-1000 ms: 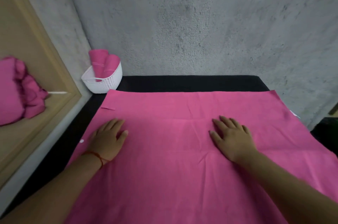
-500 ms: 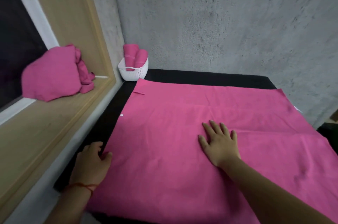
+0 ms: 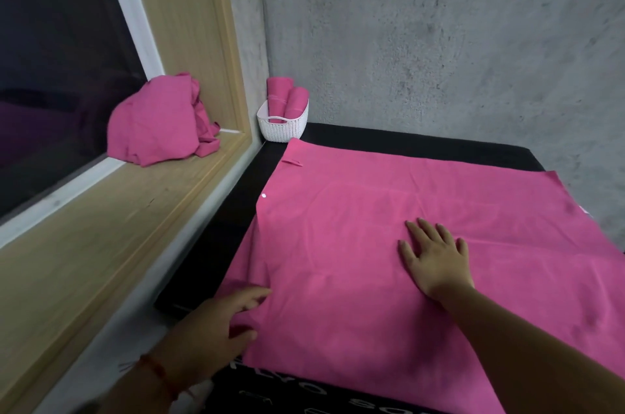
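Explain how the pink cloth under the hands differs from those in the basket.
The spread cloth lies flat on the black table; the basket cloths stand rolled tight. The spread cloth has the right hand flat on it and the left hand pinching its edge; the basket cloths are untouched. Both are the same pink.

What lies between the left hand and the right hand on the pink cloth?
Only the pink cloth itself, lightly creased, lies between the left hand, which pinches its edge, and the right hand, flat on it. The head view shows this.
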The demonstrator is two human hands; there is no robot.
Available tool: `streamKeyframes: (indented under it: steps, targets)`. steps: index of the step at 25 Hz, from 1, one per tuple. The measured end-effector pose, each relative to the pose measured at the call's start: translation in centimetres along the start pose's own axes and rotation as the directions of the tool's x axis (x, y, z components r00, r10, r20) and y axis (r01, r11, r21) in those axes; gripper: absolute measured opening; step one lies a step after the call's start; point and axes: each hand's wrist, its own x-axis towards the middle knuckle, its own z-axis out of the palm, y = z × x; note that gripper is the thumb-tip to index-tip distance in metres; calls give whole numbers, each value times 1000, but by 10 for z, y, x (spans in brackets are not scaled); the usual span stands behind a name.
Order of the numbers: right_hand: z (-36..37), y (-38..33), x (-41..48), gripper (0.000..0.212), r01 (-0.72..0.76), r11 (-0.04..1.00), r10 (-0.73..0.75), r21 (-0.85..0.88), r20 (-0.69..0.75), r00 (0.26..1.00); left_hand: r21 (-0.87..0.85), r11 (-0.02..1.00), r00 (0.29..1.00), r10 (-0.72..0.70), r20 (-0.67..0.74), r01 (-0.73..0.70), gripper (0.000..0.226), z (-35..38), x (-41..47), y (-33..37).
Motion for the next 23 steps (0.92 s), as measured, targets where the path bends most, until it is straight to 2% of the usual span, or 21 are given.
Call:
streamKeyframes:
  steps: [2, 6, 8, 10, 13, 16, 18, 21, 23]
  targets:
    - [-3, -1, -2, 69, -2, 1000, 2, -5, 27, 1000, -7, 1000, 1000, -6, 9, 6, 75, -2, -5, -5]
    - [-15, -8, 4, 69, -27, 993, 35, -119, 69, 997, -148, 987, 992, -84, -91, 71, 78, -5, -18, -15]
    - [-29, -31, 42, 61, -3, 995, 10, -95, 74, 997, -195, 974, 985, -138, -104, 116, 63, -5, -22, -18]
    - [-37, -67, 92, 56, 75, 996, -79, 41, 110, 991, -177, 974, 979, -163, -123, 140, 47, -7, -19, -24]
    - [-36, -127, 155, 64, 158, 972, -190, 173, 186, 964, -107, 982, 986, -162, -32, 157, 26, -17, -18, -28]
    - [-26, -171, 199, 70, 85, 978, -138, 192, 283, 949, 11, 986, 984, -167, 67, 167, 20, -30, -21, -43]
    - [-17, -187, 213, 70, 35, 988, -84, 150, 331, 940, -2, 988, 984, -156, 84, 157, 16, -38, -23, -49]
    - [-7, -190, 212, 80, 26, 998, -45, 63, 326, 944, -112, 988, 994, -108, 29, 110, 4, -44, -24, -41]
    - [-7, -188, 210, 83, 43, 999, -47, 19, 316, 948, -269, 958, 995, -97, 24, 100, 13, -49, -27, -39]
